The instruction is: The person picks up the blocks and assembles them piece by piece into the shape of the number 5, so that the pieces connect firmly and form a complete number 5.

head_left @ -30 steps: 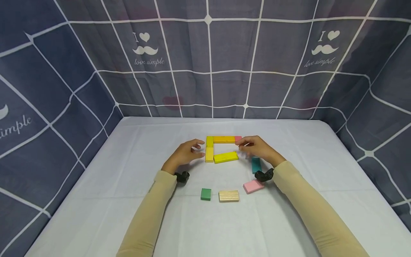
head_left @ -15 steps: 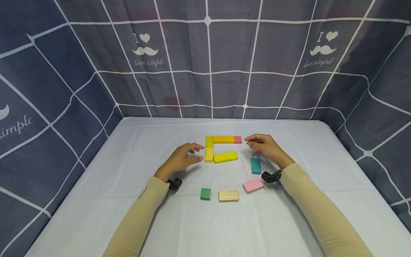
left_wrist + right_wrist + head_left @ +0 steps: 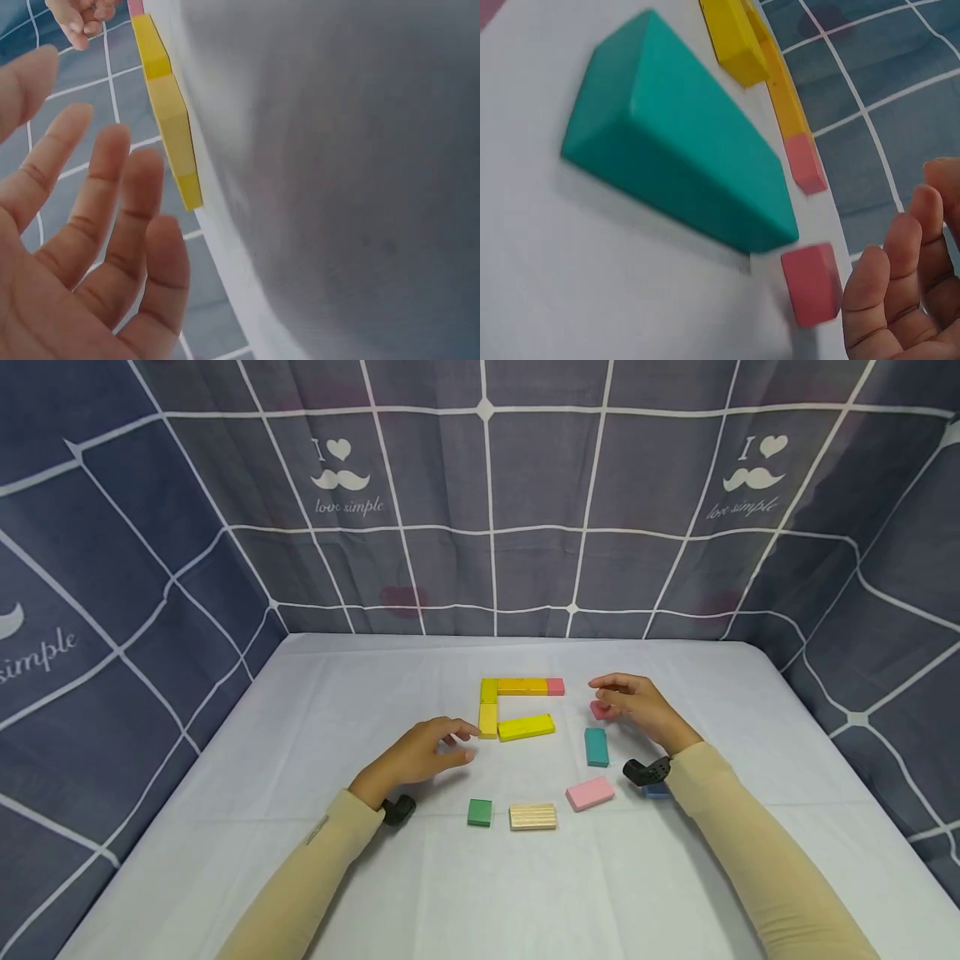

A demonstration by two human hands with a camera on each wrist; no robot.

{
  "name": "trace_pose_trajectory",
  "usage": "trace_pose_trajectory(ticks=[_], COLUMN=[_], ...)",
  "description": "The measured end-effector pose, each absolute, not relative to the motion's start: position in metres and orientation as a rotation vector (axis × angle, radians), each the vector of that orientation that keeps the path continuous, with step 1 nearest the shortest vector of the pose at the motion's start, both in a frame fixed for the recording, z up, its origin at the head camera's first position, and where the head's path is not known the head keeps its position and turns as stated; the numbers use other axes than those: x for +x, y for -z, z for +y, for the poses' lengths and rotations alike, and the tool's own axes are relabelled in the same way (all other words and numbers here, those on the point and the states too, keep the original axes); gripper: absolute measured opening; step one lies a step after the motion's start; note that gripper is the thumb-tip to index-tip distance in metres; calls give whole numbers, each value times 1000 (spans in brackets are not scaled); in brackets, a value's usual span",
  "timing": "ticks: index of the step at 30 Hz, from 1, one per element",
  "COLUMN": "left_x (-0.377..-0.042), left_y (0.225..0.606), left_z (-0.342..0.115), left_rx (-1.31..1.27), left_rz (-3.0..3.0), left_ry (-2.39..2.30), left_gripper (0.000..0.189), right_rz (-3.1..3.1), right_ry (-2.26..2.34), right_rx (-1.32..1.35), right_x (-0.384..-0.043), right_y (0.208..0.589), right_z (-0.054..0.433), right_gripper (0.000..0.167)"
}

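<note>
Yellow blocks form an angled row, with an upright side (image 3: 488,720) and a top side (image 3: 522,687) that ends in a small pink block (image 3: 555,687). Inside the angle, a bright yellow block (image 3: 527,727) lies slightly tilted. My left hand (image 3: 416,752) hovers at the left, its fingers (image 3: 105,180) spread and holding nothing, tips close to the row's lower end. Over on the right, my right hand (image 3: 641,708) has loosely bent fingers (image 3: 904,247) with nothing in them. A small red-pink block (image 3: 811,285) lies just beside those fingers, partly covered in the head view.
A teal block (image 3: 596,747) lies below the right hand. Nearer me are a pink block (image 3: 590,794), a ribbed wooden block (image 3: 532,817) and a green block (image 3: 480,812). A blue block (image 3: 656,791) is partly hidden under the right wrist camera. Dark checked cloth (image 3: 525,568) walls the white table.
My right hand has drawn away to the right from the row's pink end, uncovering the small red-pink block. My left hand has shifted slightly left and toward me. The blocks stay put.
</note>
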State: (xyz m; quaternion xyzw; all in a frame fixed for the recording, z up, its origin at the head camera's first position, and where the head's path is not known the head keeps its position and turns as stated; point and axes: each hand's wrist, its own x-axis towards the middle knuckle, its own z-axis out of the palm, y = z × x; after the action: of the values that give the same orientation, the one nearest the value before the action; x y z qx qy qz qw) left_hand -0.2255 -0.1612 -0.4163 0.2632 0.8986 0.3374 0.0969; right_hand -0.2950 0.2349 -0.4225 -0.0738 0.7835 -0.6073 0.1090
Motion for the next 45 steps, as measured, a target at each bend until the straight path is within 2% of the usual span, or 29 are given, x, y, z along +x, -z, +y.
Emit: trace_pose_trajectory(ticks=[7,17,23,29,45], left_x=[-217,-210,-207,-206,-206], left_y=[420,420,423,425,425], left_z=[-164,-164,-166,-164,-163], left_rx=[912,913,913,912,928], left_rz=[2582,2457,2351,2329,2385], left_ry=[-993,-964,-1000,-1004,-961], left_gripper=[38,46,49,42,30], right_rz=[2307,2223,2232,2284,2403], right_ry=[1771,1783,1652,1515,1387], right_rx=[-143,-112,-114,-152,-157], right_x=[-299,-304,-309,-311,-315], right_y=[427,430,431,431,431], right_z=[244,255,259,262,262], right_gripper=[45,46,53,58,49])
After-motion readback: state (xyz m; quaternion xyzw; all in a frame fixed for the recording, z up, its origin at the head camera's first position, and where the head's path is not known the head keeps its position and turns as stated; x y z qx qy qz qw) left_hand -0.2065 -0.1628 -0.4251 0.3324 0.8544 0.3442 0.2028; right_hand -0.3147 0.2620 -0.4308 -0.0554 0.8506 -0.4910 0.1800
